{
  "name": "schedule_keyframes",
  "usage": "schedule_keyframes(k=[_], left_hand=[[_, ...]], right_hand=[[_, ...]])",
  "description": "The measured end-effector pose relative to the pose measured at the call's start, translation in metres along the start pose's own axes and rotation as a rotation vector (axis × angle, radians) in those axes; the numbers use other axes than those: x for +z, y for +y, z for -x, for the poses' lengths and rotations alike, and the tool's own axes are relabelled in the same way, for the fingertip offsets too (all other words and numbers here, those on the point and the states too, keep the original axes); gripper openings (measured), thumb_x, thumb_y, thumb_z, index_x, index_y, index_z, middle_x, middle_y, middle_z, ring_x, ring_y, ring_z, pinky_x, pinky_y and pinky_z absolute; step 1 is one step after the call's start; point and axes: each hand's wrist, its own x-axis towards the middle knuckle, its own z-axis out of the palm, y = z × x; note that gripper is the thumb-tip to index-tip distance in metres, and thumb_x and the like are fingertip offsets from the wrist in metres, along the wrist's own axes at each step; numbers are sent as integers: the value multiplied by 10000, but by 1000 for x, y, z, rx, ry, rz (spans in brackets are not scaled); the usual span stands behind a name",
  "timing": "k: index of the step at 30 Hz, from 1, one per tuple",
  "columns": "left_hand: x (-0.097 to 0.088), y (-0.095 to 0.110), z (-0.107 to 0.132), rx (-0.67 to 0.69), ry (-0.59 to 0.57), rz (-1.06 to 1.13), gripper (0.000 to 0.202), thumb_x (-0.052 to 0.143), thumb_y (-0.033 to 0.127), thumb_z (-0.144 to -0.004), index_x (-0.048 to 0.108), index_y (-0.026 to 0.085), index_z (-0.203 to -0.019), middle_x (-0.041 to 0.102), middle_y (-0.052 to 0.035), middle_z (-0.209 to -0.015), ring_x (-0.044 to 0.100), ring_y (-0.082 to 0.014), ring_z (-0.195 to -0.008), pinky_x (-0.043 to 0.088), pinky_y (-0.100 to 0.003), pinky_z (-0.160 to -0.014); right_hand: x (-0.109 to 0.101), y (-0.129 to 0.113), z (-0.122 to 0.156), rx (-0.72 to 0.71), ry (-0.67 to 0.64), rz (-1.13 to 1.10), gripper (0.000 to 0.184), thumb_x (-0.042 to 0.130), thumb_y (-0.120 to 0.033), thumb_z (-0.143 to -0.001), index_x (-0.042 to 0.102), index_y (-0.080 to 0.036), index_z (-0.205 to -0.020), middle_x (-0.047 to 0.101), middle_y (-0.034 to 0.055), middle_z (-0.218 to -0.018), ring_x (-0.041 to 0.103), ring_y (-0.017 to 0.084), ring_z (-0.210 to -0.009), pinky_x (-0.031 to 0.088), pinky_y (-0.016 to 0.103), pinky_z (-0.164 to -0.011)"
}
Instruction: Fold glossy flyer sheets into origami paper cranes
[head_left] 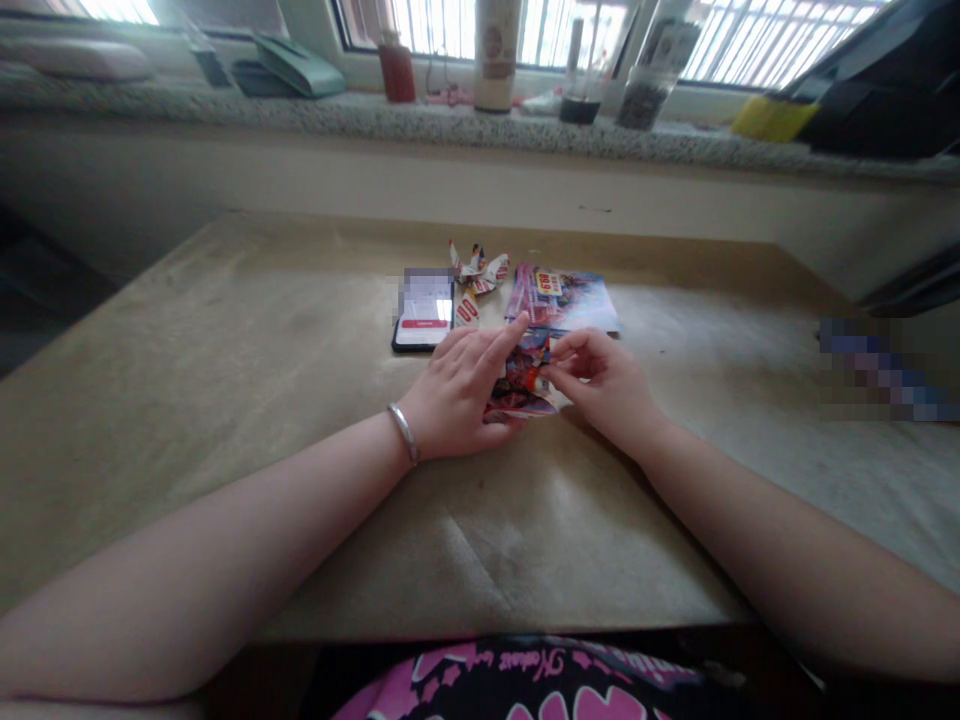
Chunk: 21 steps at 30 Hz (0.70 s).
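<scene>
Head view: the left hand (461, 395) lies palm down on a small folded sheet of glossy printed paper (523, 385) near the middle of the table (225, 350). Its index finger is stretched out across the sheet's top edge, and it hides the left part of the paper. Whether the thumb grips underneath cannot be told. The right hand (607, 385) pinches the paper's right edge between thumb and fingertips, so the two hands sit close together with only a strip of red and blue print showing between them. A silver bangle (403, 432) circles the left wrist.

Just behind the hands lies a flat leaflet (570, 298) of the same bright print. It has a yellow tag with red digits that are too blurred to read. To its left a phone (424, 312) lies face up, the upper screen pixelated and a red bar across the lower part. Small folded paper pieces (480, 270) sit between the phone and the leaflet, their red labels unreadable.

A pixelated patch covers something at the table's right edge. On the windowsill (450, 120) stand a red cup (396, 70), a white bottle (496, 55) cut off at the top, and a jar (649, 85), whose labels are illegible. Pink script shows on dark cloth at the bottom edge, too warped to make out
</scene>
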Motion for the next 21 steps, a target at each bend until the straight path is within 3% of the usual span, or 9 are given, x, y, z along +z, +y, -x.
schedule_keyframes(k=[7,14,21], left_hand=[[4,0,0,-31,8,-9,995,572,313,-694,13,151,-1501,544,-130,-1243,520,-284,-1151,219,-514,-1127],[-1,1,0,-41,36,12,1019,603,364,-698,20,133,-1502,577,-150,-1203,569,-292,-1056,390,-449,-953],[0,1,-1,-8,69,41,1090,643,514,-698,-1,159,-1503,566,-152,-1236,557,-310,-1086,359,-472,-982]], right_hand=[[0,-4,1,-37,1,-6,141,685,-276,-748,557,-218,-754,601,-32,-688,560,95,-569,491,240,-524],[1,-1,3,-75,-12,-27,103,690,-254,-767,604,-215,-808,635,-24,-743,592,103,-627,512,249,-573],[-2,-1,4,-101,-44,-45,66,643,-284,-818,621,-223,-830,632,2,-811,604,122,-717,547,260,-604]])
